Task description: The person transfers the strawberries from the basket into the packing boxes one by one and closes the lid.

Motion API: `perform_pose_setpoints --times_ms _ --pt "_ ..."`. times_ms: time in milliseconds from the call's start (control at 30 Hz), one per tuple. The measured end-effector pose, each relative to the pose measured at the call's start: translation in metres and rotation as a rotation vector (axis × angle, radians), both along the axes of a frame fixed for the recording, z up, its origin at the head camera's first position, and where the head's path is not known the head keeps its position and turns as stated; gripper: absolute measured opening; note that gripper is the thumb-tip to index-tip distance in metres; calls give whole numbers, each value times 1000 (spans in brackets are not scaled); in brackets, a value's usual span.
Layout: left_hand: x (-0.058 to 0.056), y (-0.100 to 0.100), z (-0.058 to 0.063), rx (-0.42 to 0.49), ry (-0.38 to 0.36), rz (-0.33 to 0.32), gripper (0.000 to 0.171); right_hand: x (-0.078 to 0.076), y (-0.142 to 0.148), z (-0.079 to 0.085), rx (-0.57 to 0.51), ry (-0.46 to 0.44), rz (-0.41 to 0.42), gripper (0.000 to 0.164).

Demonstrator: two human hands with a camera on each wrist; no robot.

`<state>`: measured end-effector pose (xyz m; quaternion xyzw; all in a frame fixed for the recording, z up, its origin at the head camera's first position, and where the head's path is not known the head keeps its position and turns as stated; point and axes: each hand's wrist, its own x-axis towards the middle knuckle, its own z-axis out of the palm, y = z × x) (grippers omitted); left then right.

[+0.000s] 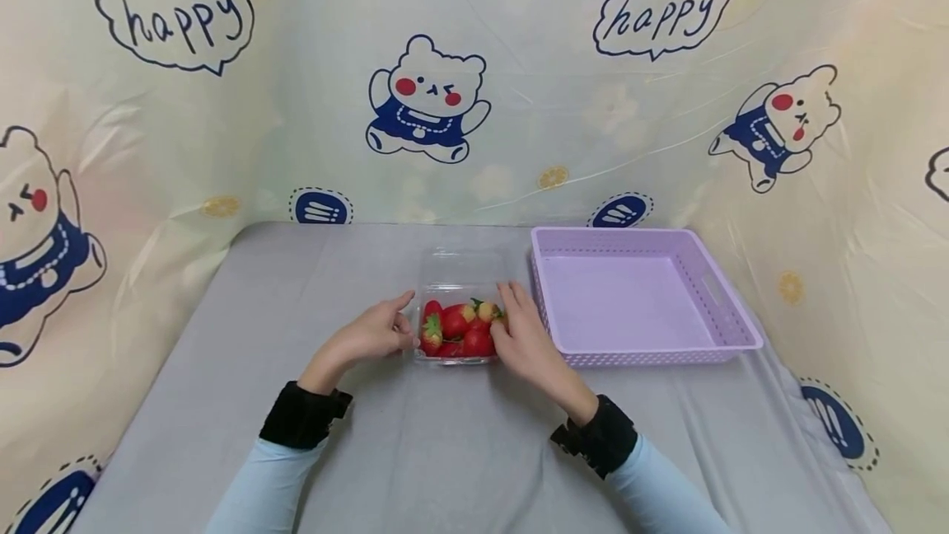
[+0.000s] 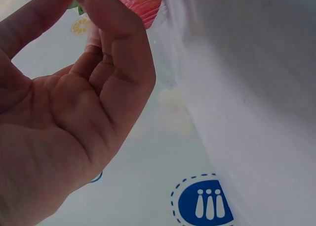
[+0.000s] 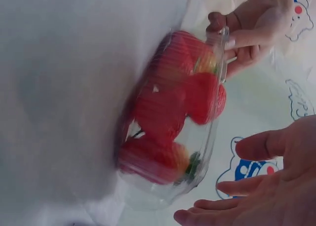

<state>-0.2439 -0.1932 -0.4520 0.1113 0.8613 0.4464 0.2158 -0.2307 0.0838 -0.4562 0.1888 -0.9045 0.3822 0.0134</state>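
A clear plastic clamshell box [image 1: 455, 361] of red strawberries [image 1: 458, 321] with green leaves sits on the grey cloth, its transparent lid [image 1: 465, 266] folded back behind it. My left hand [image 1: 376, 330] is at the box's left side, fingers loosely bent, with fingertips by the rim. The left wrist view shows its palm, and red fruit [image 2: 148, 6] behind the fingers. On the other side, my right hand [image 1: 528, 340] lies along the right edge, its thumb near the fruit. In the right wrist view the right hand's fingers [image 3: 252, 187] are spread and fairly straight.
A shallow lilac plastic basket [image 1: 652, 357] stands right of the box, close to my right hand. The grey cloth [image 1: 445, 452] covers the table. A patterned curtain [image 1: 534, 105] with cartoon bears hangs behind and at both sides.
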Motion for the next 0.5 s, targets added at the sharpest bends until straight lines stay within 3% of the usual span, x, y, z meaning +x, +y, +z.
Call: perform_pose_setpoints --times_ms 167,300,500 --pt "4 -7 6 -8 -68 34 89 -13 -7 -3 -58 -99 -32 68" --pt "7 -12 10 -35 -107 54 93 -24 -11 -8 -115 -126 -66 69" --pt "13 -22 17 -53 -130 -16 92 -31 -16 -12 -210 -221 -124 67"
